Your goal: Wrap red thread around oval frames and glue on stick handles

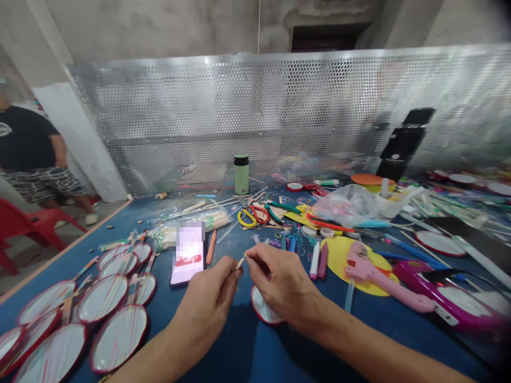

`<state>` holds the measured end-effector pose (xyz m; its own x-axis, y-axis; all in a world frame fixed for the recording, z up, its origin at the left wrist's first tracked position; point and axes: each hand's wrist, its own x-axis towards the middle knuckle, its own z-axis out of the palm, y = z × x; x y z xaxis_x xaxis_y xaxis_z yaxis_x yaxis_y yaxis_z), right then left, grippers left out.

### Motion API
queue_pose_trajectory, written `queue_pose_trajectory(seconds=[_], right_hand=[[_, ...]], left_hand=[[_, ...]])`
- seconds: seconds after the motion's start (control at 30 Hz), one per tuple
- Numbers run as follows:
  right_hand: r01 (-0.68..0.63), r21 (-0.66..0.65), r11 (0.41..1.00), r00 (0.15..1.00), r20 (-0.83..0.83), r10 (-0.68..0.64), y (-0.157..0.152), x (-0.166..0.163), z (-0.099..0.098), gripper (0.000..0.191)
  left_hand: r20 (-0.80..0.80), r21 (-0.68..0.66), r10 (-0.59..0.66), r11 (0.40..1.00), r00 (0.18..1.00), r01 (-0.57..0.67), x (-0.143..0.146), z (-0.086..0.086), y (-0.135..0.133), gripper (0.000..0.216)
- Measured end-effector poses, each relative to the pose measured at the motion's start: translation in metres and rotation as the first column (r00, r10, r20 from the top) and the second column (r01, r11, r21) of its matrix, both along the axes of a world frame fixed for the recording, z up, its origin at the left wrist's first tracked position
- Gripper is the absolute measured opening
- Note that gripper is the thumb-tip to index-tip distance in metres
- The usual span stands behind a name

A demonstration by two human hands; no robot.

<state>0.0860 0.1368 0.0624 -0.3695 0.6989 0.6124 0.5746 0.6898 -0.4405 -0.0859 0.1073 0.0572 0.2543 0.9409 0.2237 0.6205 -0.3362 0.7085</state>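
Observation:
My left hand point(211, 292) pinches a short, thin pale stick point(240, 262) between thumb and fingers. The fingertips of my right hand point(281, 271) close together at the stick's upper end; whatever they grip there is too small to make out. Partly under my right hand lies a round white disc with a red rim point(261, 307). Left of my hands, a lit phone point(187, 255) lies beside an orange marker point(211, 247). To the right are a white marker point(315, 260) and a purple marker point(323, 260).
Several red-rimmed discs point(120, 338) cover the table's left side. A pink glue gun point(383, 279) rests on yellow paper point(334, 255). Scissors point(247, 218), craft sticks and a green bottle point(241, 175) are farther back, before a perforated metal screen point(191, 106). A person point(27, 143) is at far left.

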Motion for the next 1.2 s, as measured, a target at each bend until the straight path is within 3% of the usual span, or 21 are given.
queue_pose_trajectory(seconds=[0.1,0.23,0.3,0.43,0.53,0.63,0.73,0.8,0.93,1.03,1.1,1.2], right_hand=[[-0.031,-0.192,0.981,0.984,-0.177,-0.004,0.003,0.000,0.007,0.011],[-0.262,-0.514,0.817,0.873,-0.487,-0.026,0.017,0.010,0.017,0.014],[-0.314,-0.557,0.769,0.842,-0.538,-0.046,0.025,0.015,0.021,0.020],[-0.277,-0.547,0.790,0.823,-0.560,-0.099,0.032,0.019,0.023,0.023],[-0.270,-0.550,0.790,0.842,-0.533,-0.083,0.031,0.017,0.020,0.021],[-0.257,-0.541,0.801,0.894,-0.448,-0.016,0.027,0.011,0.013,0.015],[-0.094,-0.380,0.920,0.984,-0.177,0.027,0.024,0.002,0.003,0.010],[0.002,-0.236,0.972,0.998,0.064,0.014,0.022,-0.005,-0.002,0.011],[0.066,-0.126,0.990,0.924,0.383,-0.013,0.019,-0.017,-0.005,0.014],[0.071,-0.075,0.995,0.892,0.451,-0.030,0.028,-0.018,0.005,0.016],[0.116,-0.028,0.993,0.888,0.451,-0.091,0.046,-0.015,0.018,0.021],[0.300,-0.013,0.954,0.793,0.560,-0.241,0.090,-0.012,0.033,0.028]], left_hand=[[0.049,-0.009,0.008,1.000,0.999,-0.008,0.003,0.000,-0.001,0.029],[0.080,-0.038,0.055,0.998,0.995,-0.053,0.002,-0.001,0.001,0.028],[0.083,-0.049,0.078,0.996,0.994,-0.074,0.000,-0.002,0.004,0.027],[0.109,-0.093,0.065,0.994,0.992,-0.055,0.001,-0.006,0.012,0.025],[0.223,-0.212,0.055,0.977,0.973,-0.006,0.006,-0.011,0.016,0.023],[0.372,-0.303,0.074,0.952,0.925,0.045,0.010,-0.013,0.020,0.024],[0.431,-0.306,0.111,0.952,0.896,0.030,0.009,-0.011,0.022,0.028],[0.432,-0.264,0.138,0.964,0.891,-0.022,0.006,-0.008,0.021,0.030],[0.422,-0.195,0.161,0.977,0.892,-0.085,-0.001,-0.003,0.019,0.033],[0.430,-0.198,0.161,0.977,0.888,-0.082,-0.004,-0.003,0.018,0.033],[0.438,-0.213,0.142,0.976,0.888,-0.051,-0.005,-0.005,0.018,0.032],[0.454,-0.242,0.098,0.970,0.886,0.016,-0.006,-0.006,0.018,0.035]])
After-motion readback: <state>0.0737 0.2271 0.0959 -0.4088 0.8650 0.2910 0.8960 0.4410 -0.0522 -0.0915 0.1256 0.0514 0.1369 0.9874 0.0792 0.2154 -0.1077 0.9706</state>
